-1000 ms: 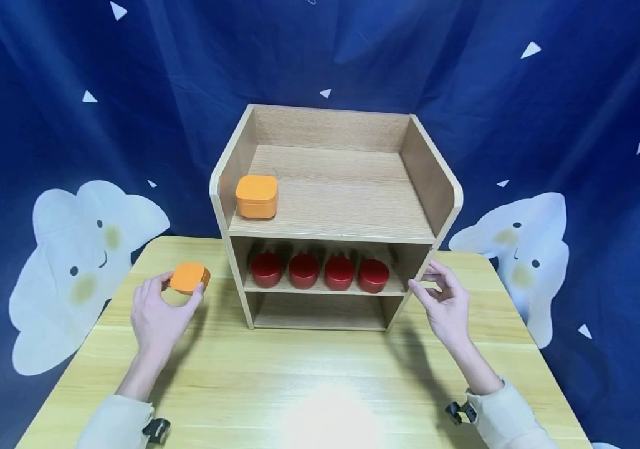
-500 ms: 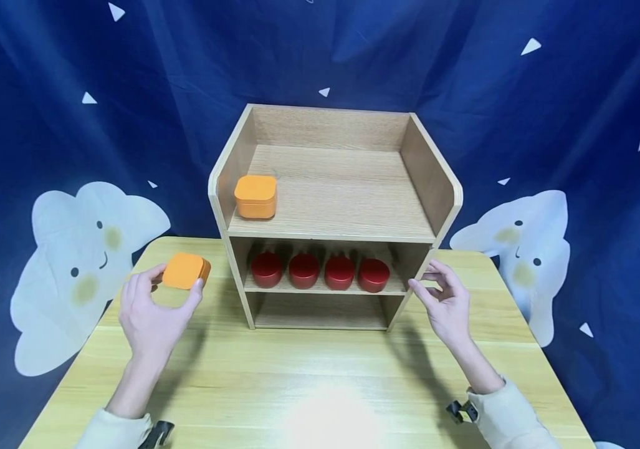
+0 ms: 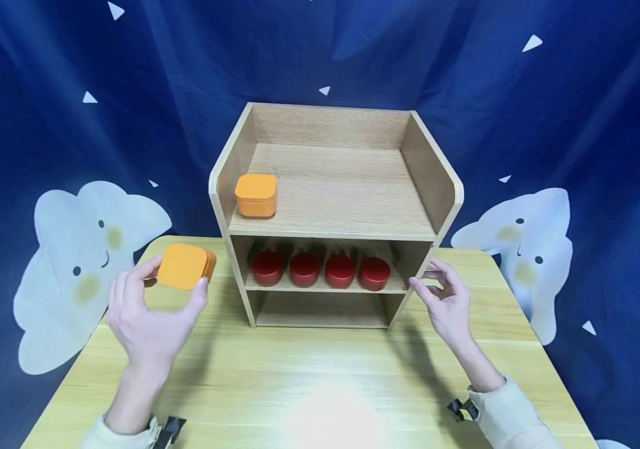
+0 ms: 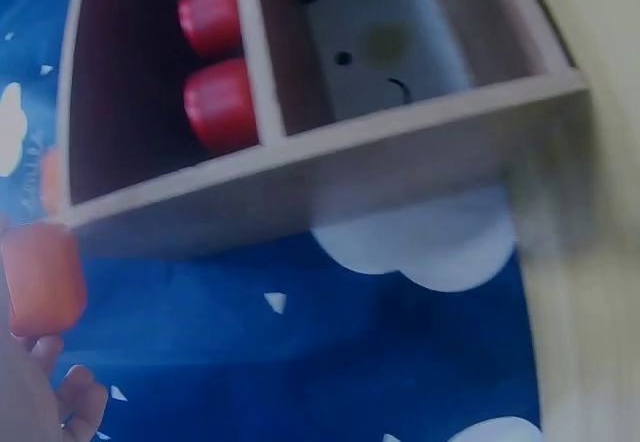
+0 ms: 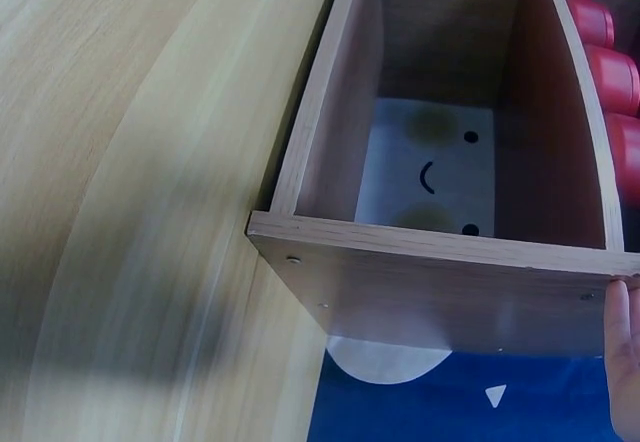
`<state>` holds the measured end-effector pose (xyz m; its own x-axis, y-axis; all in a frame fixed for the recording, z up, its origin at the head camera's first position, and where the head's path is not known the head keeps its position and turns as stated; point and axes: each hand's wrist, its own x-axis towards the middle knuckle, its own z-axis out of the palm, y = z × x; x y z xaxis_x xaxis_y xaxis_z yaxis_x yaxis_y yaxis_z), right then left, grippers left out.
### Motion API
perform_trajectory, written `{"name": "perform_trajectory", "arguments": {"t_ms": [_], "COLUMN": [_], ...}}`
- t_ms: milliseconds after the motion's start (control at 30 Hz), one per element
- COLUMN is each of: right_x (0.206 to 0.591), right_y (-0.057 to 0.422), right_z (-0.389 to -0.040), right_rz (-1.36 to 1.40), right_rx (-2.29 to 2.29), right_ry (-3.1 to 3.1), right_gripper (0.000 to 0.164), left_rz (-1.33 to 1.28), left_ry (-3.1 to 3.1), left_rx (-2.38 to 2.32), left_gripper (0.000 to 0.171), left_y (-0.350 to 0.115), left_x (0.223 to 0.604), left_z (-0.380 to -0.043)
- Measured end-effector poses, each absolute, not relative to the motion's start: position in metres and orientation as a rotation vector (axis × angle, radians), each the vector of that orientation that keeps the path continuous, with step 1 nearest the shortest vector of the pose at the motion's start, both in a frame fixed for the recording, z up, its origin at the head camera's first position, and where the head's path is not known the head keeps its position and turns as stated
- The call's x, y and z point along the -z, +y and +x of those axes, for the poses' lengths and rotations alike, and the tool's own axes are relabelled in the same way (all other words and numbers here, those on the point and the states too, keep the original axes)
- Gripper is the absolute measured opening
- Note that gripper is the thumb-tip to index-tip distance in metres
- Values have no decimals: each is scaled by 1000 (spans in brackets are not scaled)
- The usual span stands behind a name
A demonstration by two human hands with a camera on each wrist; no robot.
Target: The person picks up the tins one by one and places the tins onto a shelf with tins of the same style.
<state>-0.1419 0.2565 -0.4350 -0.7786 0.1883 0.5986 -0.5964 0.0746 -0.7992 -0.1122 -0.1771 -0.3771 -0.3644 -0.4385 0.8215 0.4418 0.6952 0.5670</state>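
My left hand (image 3: 148, 315) pinches an orange rounded-square tin (image 3: 183, 266) between thumb and fingers, raised above the table to the left of the wooden shelf unit (image 3: 331, 237). In the left wrist view the same orange tin (image 4: 45, 277) appears at the left edge, by the shelf's side panel. My right hand (image 3: 447, 305) is at the unit's right side panel, thumb at its front edge and the other fingers bent beside it. Only a fingertip part of that hand (image 5: 622, 362) shows in the right wrist view. A second orange tin (image 3: 256, 196) sits at the top shelf's front left.
Several round red tins (image 3: 304, 270) stand in a row on the middle shelf. Beneath them is a low bottom compartment (image 3: 320, 310). The unit stands on a light wooden table (image 3: 252, 374), before a blue curtain (image 3: 320, 50) with cloud prints.
My left hand has risen and come closer to the camera with the orange tin, shifting slightly left. My right hand stays at the shelf's side.
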Motion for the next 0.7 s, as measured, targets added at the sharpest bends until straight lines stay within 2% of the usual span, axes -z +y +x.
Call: {"name": "perform_trajectory", "arguments": {"t_ms": [433,700], "right_x": [434,435], "right_y": [256,257], "right_z": [-143,-142], "right_rz": [404,405], "right_rx": [-1737,-1743], "right_ry": [-1806,-1792], "right_gripper": [55,55], "left_rz": [-107,-223], "left_ry": [-1670,-1678], "left_rx": [907,877], "left_gripper": [67,64], "left_y": [-129,-100], "left_x": [339,327], "left_z": [-94,-96]}}
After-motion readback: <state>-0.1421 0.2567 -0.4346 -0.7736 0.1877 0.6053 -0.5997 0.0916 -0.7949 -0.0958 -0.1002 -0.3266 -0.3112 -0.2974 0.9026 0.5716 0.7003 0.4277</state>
